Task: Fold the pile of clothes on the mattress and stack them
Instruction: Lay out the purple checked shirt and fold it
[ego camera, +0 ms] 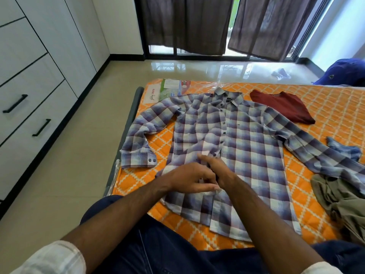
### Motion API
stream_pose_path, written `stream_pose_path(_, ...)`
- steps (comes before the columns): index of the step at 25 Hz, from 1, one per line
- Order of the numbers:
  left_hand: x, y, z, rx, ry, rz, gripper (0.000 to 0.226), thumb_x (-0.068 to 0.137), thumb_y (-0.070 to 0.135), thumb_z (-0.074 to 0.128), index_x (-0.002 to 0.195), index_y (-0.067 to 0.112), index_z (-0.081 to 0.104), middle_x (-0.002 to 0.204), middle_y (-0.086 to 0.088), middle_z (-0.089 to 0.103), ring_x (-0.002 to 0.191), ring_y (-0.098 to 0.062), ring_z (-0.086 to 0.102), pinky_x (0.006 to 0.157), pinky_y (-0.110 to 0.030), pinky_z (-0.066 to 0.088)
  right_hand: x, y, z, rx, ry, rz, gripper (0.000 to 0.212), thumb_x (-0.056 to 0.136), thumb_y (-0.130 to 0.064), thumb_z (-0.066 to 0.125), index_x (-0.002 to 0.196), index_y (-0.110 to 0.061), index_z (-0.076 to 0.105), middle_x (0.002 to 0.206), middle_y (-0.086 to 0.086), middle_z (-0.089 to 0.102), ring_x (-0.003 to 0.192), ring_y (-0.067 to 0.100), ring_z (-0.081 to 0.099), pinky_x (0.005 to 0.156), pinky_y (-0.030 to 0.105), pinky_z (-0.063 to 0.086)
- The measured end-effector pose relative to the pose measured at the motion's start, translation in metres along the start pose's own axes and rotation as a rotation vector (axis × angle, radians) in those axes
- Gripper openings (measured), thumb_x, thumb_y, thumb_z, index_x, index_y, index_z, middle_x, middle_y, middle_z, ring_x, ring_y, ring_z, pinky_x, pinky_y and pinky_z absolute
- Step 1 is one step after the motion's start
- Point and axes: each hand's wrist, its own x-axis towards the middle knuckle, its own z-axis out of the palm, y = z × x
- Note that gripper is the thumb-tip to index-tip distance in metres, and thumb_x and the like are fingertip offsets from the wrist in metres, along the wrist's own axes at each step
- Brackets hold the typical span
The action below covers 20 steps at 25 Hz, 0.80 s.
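A blue and white checked shirt (pixel 243 147) lies spread face up on the orange quilted mattress (pixel 325 107), collar at the far side, both sleeves out to the sides. My left hand (pixel 189 178) and my right hand (pixel 219 171) meet over the button placket in the lower front of the shirt. The fingers of both hands are curled and pinch the placket fabric near a button. A folded dark red garment (pixel 282 107) lies beyond the right shoulder of the shirt. An olive garment (pixel 343 202) lies crumpled at the right edge, with a blue checked piece (pixel 343 149) above it.
White drawers and cupboards (pixel 29 80) line the left wall across a strip of tiled floor (pixel 65 175). Dark curtains (pixel 187 22) hang at the glass doors beyond. A blue bag (pixel 347 72) sits at the far right. A printed label under plastic (pixel 167 89) lies at the mattress's far left corner.
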Motion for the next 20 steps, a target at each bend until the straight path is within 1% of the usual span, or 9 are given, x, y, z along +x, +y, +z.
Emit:
stream_pose_path(2, -0.002, 0.002, 0.002, 0.054, 0.034, 0.003, 0.008, 0.096, 0.033, 0.067, 0.090, 0.029, 0.063, 0.080, 0.018, 0.056, 0.070, -0.005, 0.057, 0.062, -0.022, 0.047, -0.013, 0.018, -0.024, -0.118, 0.067, -0.013, 0.026, 0.095, -0.029, 0.068, 0.114, -0.010, 0.067, 0.106, 0.018, 0.072, 0.089, 0.027, 0.073, 0.073, 0.040, 0.063)
stream_pose_path(4, -0.015, -0.017, -0.006, 0.264, 0.013, -0.105, 0.020, 0.092, 0.047, 0.068, 0.090, 0.031, 0.057, 0.085, 0.014, 0.053, 0.074, -0.005, 0.051, 0.064, -0.024, 0.045, -0.032, 0.035, -0.046, -0.007, 0.056, -0.013, 0.018, 0.097, -0.019, 0.066, 0.113, -0.012, 0.066, 0.110, 0.016, 0.071, 0.096, 0.030, 0.071, 0.083, 0.045, 0.061)
stream_pose_path(7, -0.041, -0.042, -0.016, 0.643, -0.205, -0.303, 0.052, 0.078, 0.069, 0.067, 0.105, 0.027, 0.051, 0.103, 0.010, 0.047, 0.088, -0.007, 0.040, 0.073, -0.028, 0.036, -0.050, 0.048, -0.069, 0.025, 0.077, 0.014, 0.014, 0.098, -0.022, 0.065, 0.110, -0.015, 0.062, 0.111, 0.010, 0.068, 0.099, 0.030, 0.067, 0.083, 0.043, 0.058)
stream_pose_path(9, -0.048, -0.040, -0.011, 0.780, -0.357, -0.407, 0.060, 0.075, 0.064, 0.071, 0.112, 0.026, 0.044, 0.112, 0.006, 0.045, 0.095, -0.012, 0.042, 0.076, -0.033, 0.034, -0.050, 0.055, -0.077, 0.073, 0.082, 0.020, 0.016, 0.100, -0.024, 0.062, 0.113, -0.014, 0.063, 0.113, 0.010, 0.069, 0.103, 0.031, 0.068, 0.092, 0.049, 0.057)
stream_pose_path(11, -0.048, -0.035, -0.003, 0.882, -0.466, -0.471, 0.056, 0.080, 0.045, 0.073, 0.119, 0.023, 0.040, 0.117, 0.003, 0.050, 0.101, -0.019, 0.051, 0.081, -0.039, 0.038, -0.050, 0.061, -0.083, 0.107, 0.085, 0.028, 0.019, 0.104, -0.022, 0.054, 0.116, -0.011, 0.064, 0.115, 0.012, 0.070, 0.105, 0.033, 0.069, 0.098, 0.053, 0.055)
stream_pose_path(13, -0.050, -0.034, 0.000, 0.966, -0.525, -0.502, 0.050, 0.084, 0.031, 0.071, 0.125, 0.020, 0.043, 0.120, -0.001, 0.056, 0.104, -0.023, 0.056, 0.090, -0.046, 0.042, -0.051, 0.064, -0.089, 0.112, 0.071, 0.024, 0.020, 0.106, -0.018, 0.049, 0.116, -0.009, 0.064, 0.116, 0.015, 0.071, 0.106, 0.035, 0.069, 0.099, 0.055, 0.054)
stream_pose_path(15, -0.056, -0.033, 0.000, 0.961, -0.564, -0.531, 0.042, 0.085, 0.033, 0.069, 0.120, 0.020, 0.050, 0.115, -0.001, 0.060, 0.095, -0.021, 0.054, 0.089, -0.049, 0.044, -0.052, 0.068, -0.093, 0.122, 0.042, 0.019, 0.021, 0.105, -0.013, 0.048, 0.116, -0.007, 0.064, 0.116, 0.016, 0.071, 0.106, 0.035, 0.069, 0.099, 0.056, 0.054)
stream_pose_path(17, -0.062, -0.032, -0.001, 0.867, -0.543, -0.575, 0.041, 0.086, 0.040, 0.064, 0.119, 0.020, 0.050, 0.111, -0.001, 0.060, 0.085, -0.018, 0.050, 0.082, -0.043, 0.044, -0.052, 0.073, -0.095, 0.114, 0.031, 0.008, 0.020, 0.105, -0.011, 0.049, 0.116, -0.006, 0.065, 0.116, 0.017, 0.070, 0.105, 0.035, 0.070, 0.098, 0.056, 0.054)
stream_pose_path(20, -0.064, -0.031, -0.001, 0.960, -0.538, -0.520, 0.048, 0.086, 0.042, 0.060, 0.126, 0.019, 0.047, 0.115, 0.000, 0.057, 0.096, -0.022, 0.057, 0.086, -0.044, 0.045, -0.053, 0.079, -0.093, 0.093, 0.026, 0.002, 0.020, 0.105, -0.011, 0.048, 0.114, -0.006, 0.065, 0.115, 0.017, 0.070, 0.105, 0.034, 0.070, 0.099, 0.055, 0.054)
